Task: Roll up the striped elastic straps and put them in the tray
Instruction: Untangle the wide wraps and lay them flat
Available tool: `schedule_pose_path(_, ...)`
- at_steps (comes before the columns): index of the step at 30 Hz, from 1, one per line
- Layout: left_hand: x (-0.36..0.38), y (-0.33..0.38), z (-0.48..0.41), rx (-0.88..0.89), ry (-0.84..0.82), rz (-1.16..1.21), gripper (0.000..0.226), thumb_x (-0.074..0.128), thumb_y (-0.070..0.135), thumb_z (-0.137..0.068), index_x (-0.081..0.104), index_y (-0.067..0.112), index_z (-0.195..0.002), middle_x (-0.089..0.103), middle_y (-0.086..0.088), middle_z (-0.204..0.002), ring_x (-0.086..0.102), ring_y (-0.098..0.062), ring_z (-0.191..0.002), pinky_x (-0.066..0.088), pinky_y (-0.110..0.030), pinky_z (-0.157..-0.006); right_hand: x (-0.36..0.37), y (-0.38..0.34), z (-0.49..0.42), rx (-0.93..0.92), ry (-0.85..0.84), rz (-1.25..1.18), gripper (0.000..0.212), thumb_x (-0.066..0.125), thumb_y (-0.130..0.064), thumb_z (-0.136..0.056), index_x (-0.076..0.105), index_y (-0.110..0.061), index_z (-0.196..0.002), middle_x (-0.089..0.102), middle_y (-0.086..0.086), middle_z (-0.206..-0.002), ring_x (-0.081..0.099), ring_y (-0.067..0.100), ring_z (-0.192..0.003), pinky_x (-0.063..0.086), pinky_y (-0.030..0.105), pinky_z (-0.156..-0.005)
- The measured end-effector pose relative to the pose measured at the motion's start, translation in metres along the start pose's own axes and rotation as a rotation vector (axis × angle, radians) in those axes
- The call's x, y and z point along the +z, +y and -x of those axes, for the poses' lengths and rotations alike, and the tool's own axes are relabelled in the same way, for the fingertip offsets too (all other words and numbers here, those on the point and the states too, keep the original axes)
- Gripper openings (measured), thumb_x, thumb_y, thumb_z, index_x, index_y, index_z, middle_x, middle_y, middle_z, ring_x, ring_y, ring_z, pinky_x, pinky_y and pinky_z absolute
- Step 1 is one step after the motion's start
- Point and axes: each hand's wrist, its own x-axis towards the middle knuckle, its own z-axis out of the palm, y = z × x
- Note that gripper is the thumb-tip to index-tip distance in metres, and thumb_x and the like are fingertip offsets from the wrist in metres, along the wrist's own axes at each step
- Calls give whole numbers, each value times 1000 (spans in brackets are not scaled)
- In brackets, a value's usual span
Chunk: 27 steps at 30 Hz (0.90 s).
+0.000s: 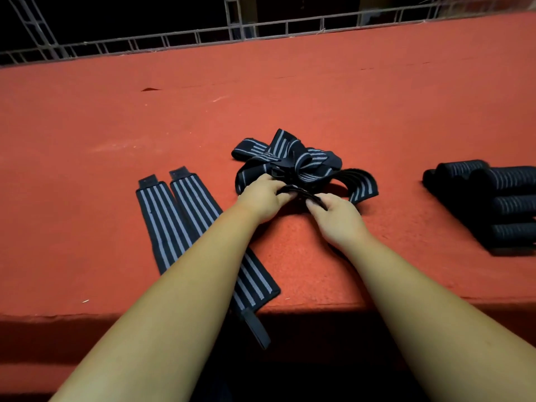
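Tangled heap of black, grey-striped woven elastic straps [301,161] lay on red felt table [116,117]. Left hand [261,195] and right hand [338,211] both had fingers curled, pinching one black strap end [295,190].

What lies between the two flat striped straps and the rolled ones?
Head view: tangled heap of black, grey-striped elastic straps, held by left hand and right hand.
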Motion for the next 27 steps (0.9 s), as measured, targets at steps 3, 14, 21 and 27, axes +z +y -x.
schedule_pose_path(3, -3, 9, 4, 59, 5, 101, 42, 65, 49, -105, 75, 24, -137, 57, 4, -131, 56, -17, -134, 38, -23, -109, -2, 2, 4, 27, 100, -177, 22, 60, -38, -108, 78, -28, -116, 80, -10, -107, 72, 14, -107, 55, 39, -97)
schedule_pose_path(14, -21, 29, 42, -86, -91, 320, 48, 56, 58, -107, 73, 22, -134, 71, 3, -137, 65, -17, -128, 47, -41, -117, -9, 1, 15, 87, 95, -579, 9, 75, -22, -100, 78, -27, -107, 82, -7, -102, 77, 13, -100, 59, 33, -93)
schedule_pose_path(21, -39, 42, 66, -123, -154, 363, 33, 54, 53, -86, 59, 21, -80, 56, 0, -81, 52, -20, -79, 52, -49, -89, -24, -21, 36, 151, 85, -783, 22, 71, -3, -100, 77, -17, -116, 81, 2, -106, 76, 17, -92, 64, 40, -74)
schedule_pose_path(27, -51, 50, 82, -9, -133, 632, 19, 62, 23, -106, 80, 28, -111, 77, 0, -101, 69, -19, -93, 62, -45, -89, -54, -45, 38, 131, 125, -573, 23, 72, -11, -101, 69, -9, -124, 77, 9, -111, 77, 26, -98, 61, 30, -66)
